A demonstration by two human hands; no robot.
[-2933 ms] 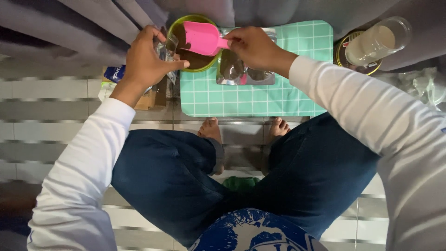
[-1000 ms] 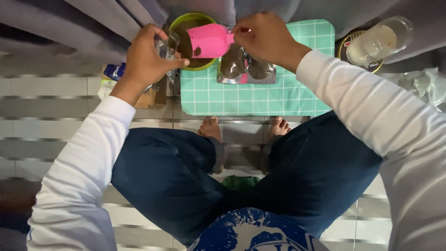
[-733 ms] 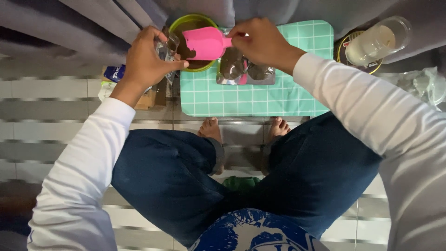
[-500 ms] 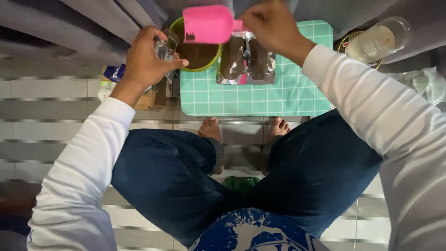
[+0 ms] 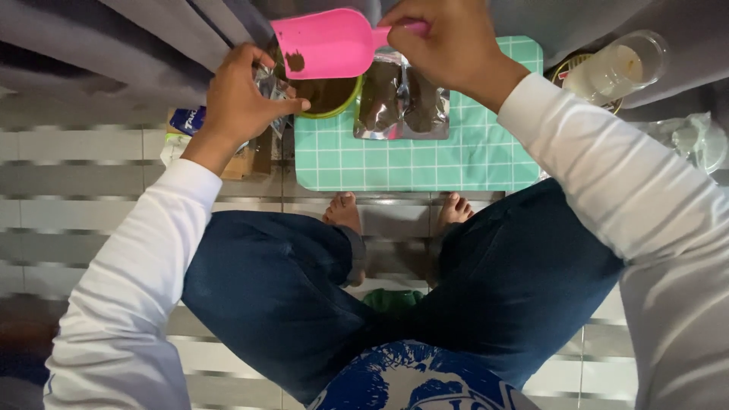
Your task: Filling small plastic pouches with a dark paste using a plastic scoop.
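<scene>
Looking down from the head camera, I see my right hand [image 5: 444, 42] closed around the handle of a pink scoop [image 5: 326, 42], fingers wrapped tight so that only a stub of handle shows beside the knuckles. The scoop is bright pink plastic, flat-bottomed with raised sides and a rounded-off mouth, and a dark brown smear clings to its underside near the mouth end. Its long axis runs nearly level across the view, handle toward 3 o'clock and mouth toward 9 o'clock, tilted slightly so the mouth end sits a touch lower. It hangs at about 12 o'clock in the view, above a green-rimmed bowl [image 5: 334, 99] of dark brown powder, covering most of the bowl.

My left hand [image 5: 243, 99] sits at about 11 o'clock, curled in a pinch on a small clear plastic bag [image 5: 269, 83], thumb and fingertips gathered on its crinkled edge just beside the bowl's rim.

Two filled clear pouches [image 5: 401, 102] of the same brown powder lie side by side on a mint-green checked mat [image 5: 425, 163], just at 3 o'clock of the bowl. A clear jar [image 5: 615, 68] lies tipped at 2 o'clock, well apart from the scoop. A cardboard box [image 5: 239, 159] rests under my left wrist at 9 o'clock of the mat.
</scene>
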